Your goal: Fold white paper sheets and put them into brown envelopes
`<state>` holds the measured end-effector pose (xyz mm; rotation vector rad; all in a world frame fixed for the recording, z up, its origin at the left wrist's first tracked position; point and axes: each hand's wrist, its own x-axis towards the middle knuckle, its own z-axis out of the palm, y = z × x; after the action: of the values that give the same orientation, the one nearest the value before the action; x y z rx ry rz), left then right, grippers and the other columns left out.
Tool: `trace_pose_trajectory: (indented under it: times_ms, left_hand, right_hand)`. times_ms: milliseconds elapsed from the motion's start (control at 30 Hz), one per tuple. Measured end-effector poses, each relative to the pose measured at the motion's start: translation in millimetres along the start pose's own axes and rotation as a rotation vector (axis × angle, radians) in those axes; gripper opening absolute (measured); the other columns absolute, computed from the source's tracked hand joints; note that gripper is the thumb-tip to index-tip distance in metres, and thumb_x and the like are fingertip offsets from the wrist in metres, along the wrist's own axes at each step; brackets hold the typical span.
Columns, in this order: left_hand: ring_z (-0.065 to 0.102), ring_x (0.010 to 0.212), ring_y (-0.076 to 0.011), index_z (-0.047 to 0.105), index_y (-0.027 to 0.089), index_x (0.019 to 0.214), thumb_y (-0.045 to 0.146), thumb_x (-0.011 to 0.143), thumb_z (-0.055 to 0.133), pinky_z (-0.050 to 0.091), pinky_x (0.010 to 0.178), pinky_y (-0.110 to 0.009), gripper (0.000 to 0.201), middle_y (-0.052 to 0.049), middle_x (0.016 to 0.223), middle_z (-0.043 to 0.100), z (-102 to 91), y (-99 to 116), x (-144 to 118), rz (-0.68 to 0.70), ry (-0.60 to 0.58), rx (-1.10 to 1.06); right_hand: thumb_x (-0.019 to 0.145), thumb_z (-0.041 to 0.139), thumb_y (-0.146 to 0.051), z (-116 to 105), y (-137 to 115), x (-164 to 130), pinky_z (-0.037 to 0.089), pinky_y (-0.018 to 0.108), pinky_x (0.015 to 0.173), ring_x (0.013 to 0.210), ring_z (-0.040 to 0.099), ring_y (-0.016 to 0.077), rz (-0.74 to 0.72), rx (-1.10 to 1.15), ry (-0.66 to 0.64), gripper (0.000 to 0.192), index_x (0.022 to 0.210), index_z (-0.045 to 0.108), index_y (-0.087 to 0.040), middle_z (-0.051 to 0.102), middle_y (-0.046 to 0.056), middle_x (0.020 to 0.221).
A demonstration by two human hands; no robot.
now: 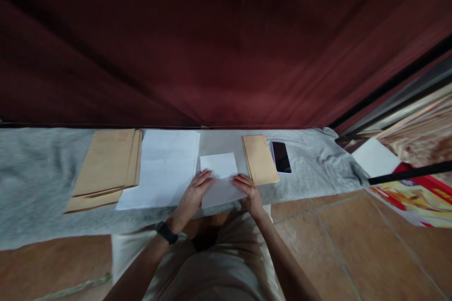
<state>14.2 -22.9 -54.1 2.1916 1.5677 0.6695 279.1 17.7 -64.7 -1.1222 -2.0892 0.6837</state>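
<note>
A white sheet of paper [219,165] lies in front of me, with a fold or bend across its middle. Its nearer part [221,193] is slightly raised and shaded. My left hand [196,190] grips the left edge at the bend, and a dark watch sits on that wrist. At the opposite edge my right hand [248,188] has its fingers on the paper. Both thumbs are mostly hidden. Left of the sheet lies a stack of white paper [162,169]; to the right are small brown envelopes [261,160].
Larger brown envelopes [108,162] lie at the left on the grey cloth [31,174]. A phone [281,156] rests beside the small envelopes. Dark red fabric [212,56] rises behind the narrow surface. A black bar [409,172] and a colourful box [420,197] stand at right.
</note>
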Motion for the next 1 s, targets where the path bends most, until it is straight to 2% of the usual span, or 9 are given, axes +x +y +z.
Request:
trace_pose_trajectory:
  times_ms: [100, 200, 367, 500, 600, 667, 767, 867, 1000]
  left_hand:
    - [0.034, 0.151, -0.0193, 0.054, 0.025, 0.145, -0.007, 0.069, 0.043, 0.027, 0.127, -0.050, 0.083, -0.005, 0.159, 0.046, -1.3, 6.5, -15.1, 0.043, -0.065, 0.070]
    - [0.033, 0.152, -0.0188, 0.048, 0.027, 0.149, -0.007, 0.069, 0.046, 0.028, 0.126, -0.049, 0.087, -0.003, 0.159, 0.045, -3.4, 13.8, -32.0, 0.105, -0.111, 0.098]
    - [0.045, 0.145, -0.0199, 0.055, 0.028, 0.143, 0.002, 0.082, 0.051, 0.040, 0.120, -0.045, 0.066, -0.002, 0.153, 0.054, -5.1, 17.4, -48.0, 0.101, -0.105, 0.096]
    - [0.065, 0.121, -0.0212, 0.067, 0.024, 0.125, 0.020, 0.094, 0.053, 0.052, 0.108, -0.041, 0.035, -0.006, 0.130, 0.071, -2.1, 12.6, -39.9, -0.023, 0.059, -0.017]
    - [0.071, 0.104, -0.0218, 0.068, 0.023, 0.119, 0.035, 0.097, 0.053, 0.057, 0.096, -0.038, 0.029, -0.007, 0.114, 0.076, -2.6, 12.6, -29.0, -0.189, 0.149, -0.132]
    - [0.073, 0.092, -0.0208, 0.067, 0.023, 0.117, 0.042, 0.097, 0.052, 0.058, 0.085, -0.034, 0.031, -0.005, 0.104, 0.077, -5.1, 15.1, -23.4, -0.322, 0.165, -0.193]
    - [0.069, 0.077, -0.0186, 0.068, 0.022, 0.101, 0.046, 0.096, 0.051, 0.054, 0.071, -0.028, 0.030, -0.002, 0.086, 0.074, -8.9, 19.1, -18.5, -0.451, 0.181, -0.240]
    - [0.064, 0.070, -0.0167, 0.065, 0.021, 0.085, 0.047, 0.094, 0.051, 0.050, 0.067, -0.027, 0.031, -0.001, 0.076, 0.069, -10.0, 20.6, -14.4, -0.480, 0.209, -0.239]
    - [0.060, 0.067, -0.0153, 0.063, 0.021, 0.081, 0.045, 0.094, 0.051, 0.045, 0.065, -0.025, 0.031, -0.001, 0.074, 0.065, -9.5, 19.4, -5.0, -0.500, 0.248, -0.211]
  right_hand:
    - [0.073, 0.060, -0.003, -2.4, -2.2, -12.5, 0.040, 0.050, 0.117, 0.136, 0.054, 0.0256, -0.050, -0.098, -0.086, 0.059, 0.127, 0.070, -0.026, 0.064, 0.006, 0.141]
    - [0.070, 0.057, 0.001, -4.6, -4.3, -22.5, 0.035, 0.051, 0.120, 0.139, 0.051, 0.0246, -0.086, -0.098, -0.148, 0.071, 0.136, 0.065, -0.026, 0.059, 0.006, 0.147]
    - [0.073, 0.050, 0.004, -11.1, -5.2, -29.1, 0.032, 0.051, 0.121, 0.139, 0.051, 0.0221, -0.100, -0.022, -0.171, 0.072, 0.137, 0.062, -0.028, 0.060, 0.004, 0.146]
    - [0.090, 0.055, -0.008, -12.8, -8.6, -19.9, 0.043, 0.045, 0.112, 0.123, 0.062, 0.0220, -0.055, 0.008, -0.113, 0.043, 0.127, 0.067, -0.026, 0.071, 0.005, 0.129]
    - [0.100, 0.054, -0.021, -7.5, -12.6, -10.3, 0.050, 0.040, 0.099, 0.108, 0.067, 0.0219, -0.003, -0.063, -0.056, 0.024, 0.117, 0.070, -0.024, 0.075, 0.007, 0.114]
    - [0.103, 0.050, -0.026, -2.1, -14.7, -5.4, 0.050, 0.039, 0.095, 0.101, 0.067, 0.0222, 0.027, -0.148, -0.012, 0.022, 0.113, 0.069, -0.021, 0.075, 0.008, 0.105]
    - [0.105, 0.047, -0.030, 5.0, -16.3, -0.1, 0.051, 0.038, 0.091, 0.096, 0.066, 0.0236, 0.073, -0.249, 0.039, 0.025, 0.103, 0.069, -0.018, 0.073, 0.009, 0.095]
    - [0.105, 0.046, -0.032, 8.4, -17.9, 6.3, 0.051, 0.036, 0.088, 0.094, 0.066, 0.0238, 0.146, -0.302, 0.049, 0.028, 0.094, 0.067, -0.018, 0.072, 0.010, 0.092]
    - [0.105, 0.046, -0.032, 8.4, -23.3, 20.1, 0.051, 0.031, 0.085, 0.093, 0.068, 0.0218, 0.264, -0.367, -0.022, 0.026, 0.097, 0.066, -0.018, 0.073, 0.009, 0.095]
